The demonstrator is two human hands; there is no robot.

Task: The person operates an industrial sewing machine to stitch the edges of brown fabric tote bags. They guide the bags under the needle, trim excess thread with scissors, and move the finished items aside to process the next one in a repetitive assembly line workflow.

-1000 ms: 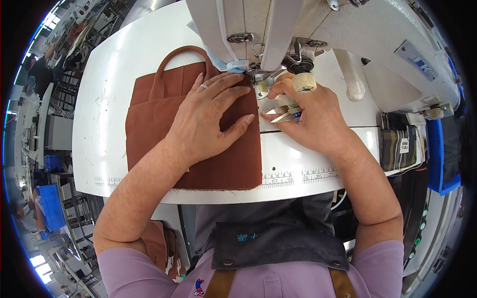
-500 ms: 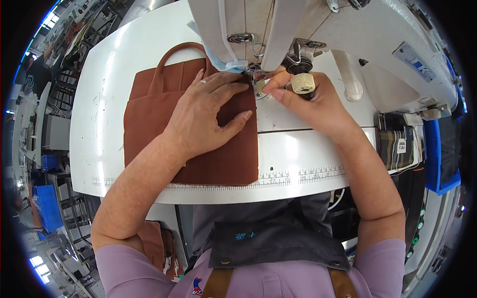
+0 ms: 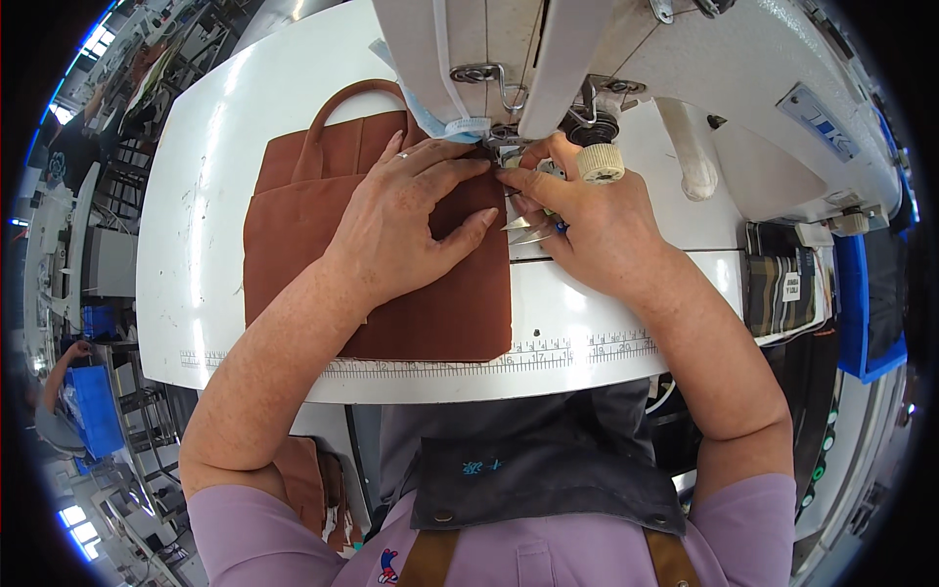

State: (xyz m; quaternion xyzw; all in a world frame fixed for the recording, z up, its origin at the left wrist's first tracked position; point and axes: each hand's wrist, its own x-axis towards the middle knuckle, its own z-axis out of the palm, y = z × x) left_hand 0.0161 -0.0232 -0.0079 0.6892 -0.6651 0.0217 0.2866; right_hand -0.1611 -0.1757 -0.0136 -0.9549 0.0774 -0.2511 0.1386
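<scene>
The left hand (image 3: 406,220) lay spread flat on the brown bag (image 3: 323,225) on the white table (image 3: 196,196). The right hand (image 3: 587,220) pinched small snips (image 3: 523,230) beside it. The sewing machine head (image 3: 548,49) hid the bag's top edge and both hands' fingertips.

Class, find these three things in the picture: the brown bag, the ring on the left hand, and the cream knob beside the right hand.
brown bag (image 3: 293,210), head view, flat panel left of the hand.
ring (image 3: 403,156), head view, band on a left-hand finger.
cream knob (image 3: 600,162), head view, ribbed side.
</scene>
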